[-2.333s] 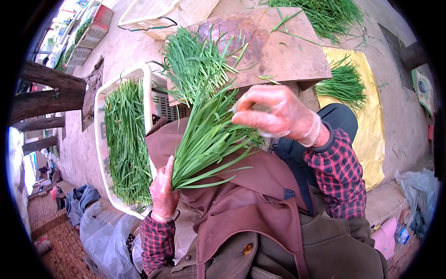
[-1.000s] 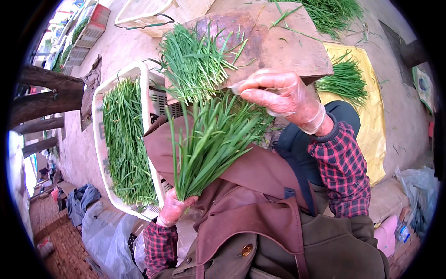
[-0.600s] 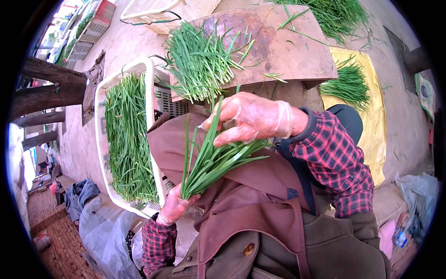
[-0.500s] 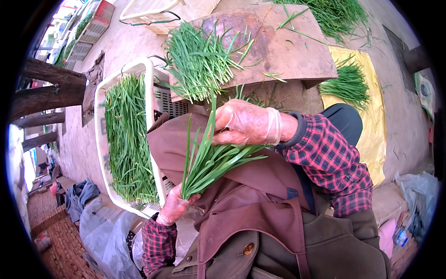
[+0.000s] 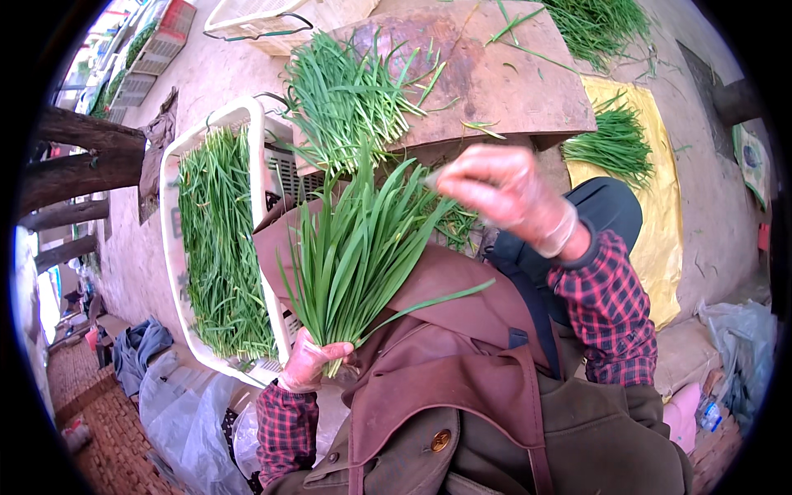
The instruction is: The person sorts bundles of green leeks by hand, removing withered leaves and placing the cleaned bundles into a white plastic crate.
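Over the person's lap, above a brown apron (image 5: 462, 363), the left hand (image 5: 309, 363) is closed in a fist around the cut ends of a bunch of long green leaves (image 5: 355, 247), which fan upward and outward from the grip. One blade bends away to the right across the apron. The right hand (image 5: 503, 194), in a thin clear glove with a red-and-black checked sleeve (image 5: 606, 309) below the wrist, is raised beside the upper right tips of the bunch; its fingers are drawn together and curled, and whether they pinch a leaf tip cannot be told, since the hand is blurred.

Beyond the bunch stands a low wooden board (image 5: 503, 74), worn brown. A loose heap of the same greens (image 5: 351, 95) lies on its left half, spilling over its near left edge, and a few stray blades lie scattered toward its middle and far edge. Just left of the board, a white plastic crate (image 5: 171, 223) holds more greens laid lengthwise. To the right of the board, a yellow sheet (image 5: 660, 239) on the ground carries another small pile of greens (image 5: 615, 144) near its far end. A further pile (image 5: 594, 21) lies past the board's far right corner.
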`<state>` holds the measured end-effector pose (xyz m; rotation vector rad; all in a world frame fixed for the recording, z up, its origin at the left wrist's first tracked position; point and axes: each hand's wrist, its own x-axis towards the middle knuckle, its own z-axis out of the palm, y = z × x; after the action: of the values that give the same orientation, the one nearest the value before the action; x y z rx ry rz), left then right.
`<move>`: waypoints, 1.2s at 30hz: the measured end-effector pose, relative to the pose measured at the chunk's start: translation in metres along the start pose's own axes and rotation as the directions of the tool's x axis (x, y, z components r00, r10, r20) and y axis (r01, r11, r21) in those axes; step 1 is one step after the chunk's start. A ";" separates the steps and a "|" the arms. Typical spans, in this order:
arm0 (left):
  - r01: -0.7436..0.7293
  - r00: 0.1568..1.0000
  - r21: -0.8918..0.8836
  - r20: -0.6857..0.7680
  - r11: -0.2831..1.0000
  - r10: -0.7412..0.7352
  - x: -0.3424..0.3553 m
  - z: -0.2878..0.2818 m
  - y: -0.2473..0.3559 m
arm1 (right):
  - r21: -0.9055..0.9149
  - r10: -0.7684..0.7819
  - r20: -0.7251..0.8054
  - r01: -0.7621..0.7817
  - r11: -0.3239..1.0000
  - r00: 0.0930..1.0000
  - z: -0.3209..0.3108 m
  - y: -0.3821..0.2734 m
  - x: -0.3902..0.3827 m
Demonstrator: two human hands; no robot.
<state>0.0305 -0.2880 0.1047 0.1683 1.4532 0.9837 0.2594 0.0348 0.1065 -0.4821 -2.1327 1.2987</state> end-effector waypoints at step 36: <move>-0.001 0.999 -0.085 0.035 0.996 0.004 0.002 0.012 0.002 | -0.348 -0.218 -0.153 0.154 0.925 0.964 0.111 0.009 -0.018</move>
<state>0.0397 -0.2802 0.1070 0.1246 1.3771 1.0383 0.2007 -0.0468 0.0542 -0.5026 -2.1813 0.7550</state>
